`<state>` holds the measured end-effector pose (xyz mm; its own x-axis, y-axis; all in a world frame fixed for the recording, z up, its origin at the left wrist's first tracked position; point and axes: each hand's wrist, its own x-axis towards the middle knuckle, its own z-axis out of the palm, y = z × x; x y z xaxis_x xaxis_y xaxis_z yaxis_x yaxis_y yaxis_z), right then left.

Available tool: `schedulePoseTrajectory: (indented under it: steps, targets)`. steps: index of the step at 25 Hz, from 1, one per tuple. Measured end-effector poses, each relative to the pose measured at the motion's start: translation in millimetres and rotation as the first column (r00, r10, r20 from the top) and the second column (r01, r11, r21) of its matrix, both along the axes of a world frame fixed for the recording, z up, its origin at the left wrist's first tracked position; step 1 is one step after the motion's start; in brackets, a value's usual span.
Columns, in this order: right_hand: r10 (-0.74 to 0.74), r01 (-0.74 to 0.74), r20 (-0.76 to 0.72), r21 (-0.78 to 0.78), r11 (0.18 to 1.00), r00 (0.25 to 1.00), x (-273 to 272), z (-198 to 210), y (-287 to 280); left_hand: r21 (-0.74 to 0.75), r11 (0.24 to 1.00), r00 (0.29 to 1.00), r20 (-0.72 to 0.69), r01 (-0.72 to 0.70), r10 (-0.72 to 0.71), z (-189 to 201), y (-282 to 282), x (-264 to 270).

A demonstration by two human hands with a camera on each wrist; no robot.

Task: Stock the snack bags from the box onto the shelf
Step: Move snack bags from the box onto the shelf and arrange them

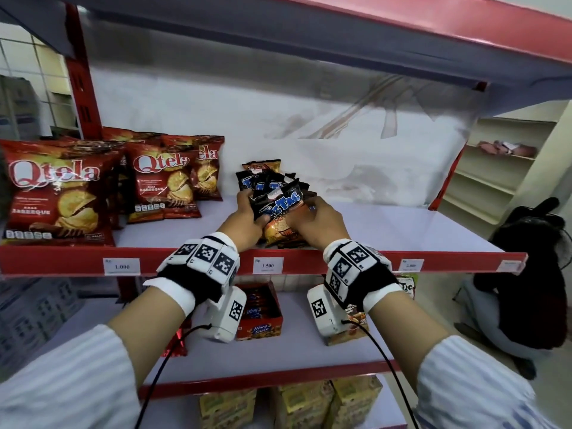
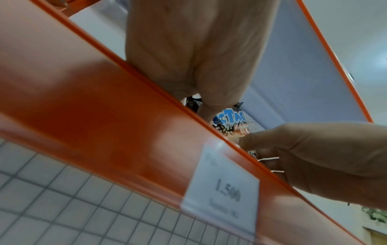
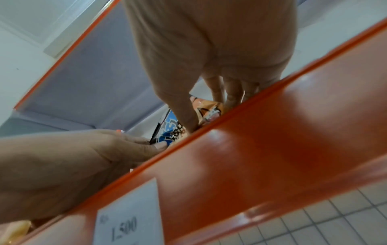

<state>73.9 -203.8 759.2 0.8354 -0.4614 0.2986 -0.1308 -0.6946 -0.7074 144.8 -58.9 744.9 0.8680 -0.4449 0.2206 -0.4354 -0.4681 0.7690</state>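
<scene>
Striped sleeves and marker-covered wrist rigs fill the foreground, and beyond them both hands are up on the middle shelf [image 1: 402, 230]. Left hand [image 1: 247, 216] and right hand [image 1: 315, 219] close in from either side on a bunch of small Tic Tac snack bags [image 1: 278, 199], fingers curled around the packs. That's a firm two-handed grip on the stack, sitting near the front lip right above the 1.500 price tag [image 1: 268, 265]. More of the same dark bags are lined up just behind. Off to the left stand the big Qtela barbeque bags [image 1: 55, 193], well apart from this pile. No box in view here.

Looks like the placing step: the batch is down on the shelf and being squared up. Next move, by my reading, calls for nudging the packs upright and back into the row, then releasing both hands without toppling them over that red edge.
</scene>
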Motion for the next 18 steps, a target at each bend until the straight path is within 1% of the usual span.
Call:
schedulePoseTrajectory:
  steps: [3, 5, 8, 10, 12, 14, 16, 18]
  targets:
    - [0.013, -0.012, -0.017, 0.049, 0.999, 1.000, -7, -2, -3, -0.075, 0.997, 0.996, -0.079, 0.025, -0.031, -2, -4, 0]
    - [0.025, -0.023, -0.048, 0.031, 0.999, 0.999, -14, -6, -4, -0.106, 0.994, 0.989, -0.143, 0.015, -0.031, -3, -1, 0]
    - [0.036, -0.034, -0.117, 0.019, 0.999, 0.992, -22, -11, -4, -0.046, 0.999, 0.994, -0.110, 0.001, -0.007, -3, 3, -4]
    - [0.030, -0.026, -0.114, 0.036, 0.999, 0.993, -26, -11, -4, -0.062, 0.997, 0.998, -0.041, -0.048, 0.045, -2, 4, -11]
    - [0.016, -0.013, -0.055, 0.056, 0.998, 0.998, -32, -9, -5, -0.149, 0.982, 0.993, 0.017, -0.114, 0.117, -2, 5, -20]
    - [-0.003, -0.003, 0.070, 0.085, 0.996, 0.998, -39, -9, -6, -0.224, 0.963, 0.982, 0.078, -0.151, 0.173, -3, 6, -31]
    - [-0.018, -0.010, 0.233, 0.121, 0.993, 0.972, -50, -11, -6, -0.270, 0.942, 0.954, 0.166, -0.201, 0.251, -7, 9, -42]
    - [-0.004, -0.045, 0.340, 0.137, 0.990, 0.941, -64, -16, -7, -0.347, 0.904, 0.913, 0.226, -0.250, 0.339, -11, 10, -58]
